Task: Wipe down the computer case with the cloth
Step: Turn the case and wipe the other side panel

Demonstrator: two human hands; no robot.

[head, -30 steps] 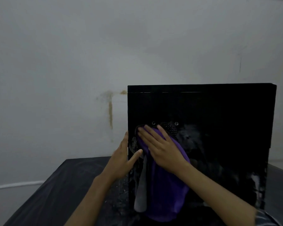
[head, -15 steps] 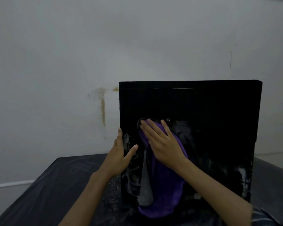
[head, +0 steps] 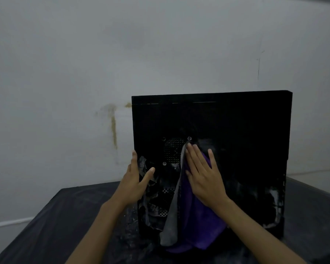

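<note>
A black computer case (head: 236,134) stands upright on a dark table, its glossy side panel facing me. A purple cloth (head: 196,223) with a grey underside hangs down the panel. My right hand (head: 204,174) presses the cloth flat against the panel with straight, spread fingers, just right of a round vent grille (head: 172,151). My left hand (head: 135,180) rests on the case's left edge, fingers along the side and thumb on the front panel.
The table (head: 65,225) is covered with a dark, speckled sheet and runs to the left and right of the case. A pale wall (head: 84,63) with a brownish stain rises close behind the case.
My right hand has slid the cloth rightward across the panel, uncovering the vent grille. My left hand stays on the case's left edge. The view has shifted slightly.
</note>
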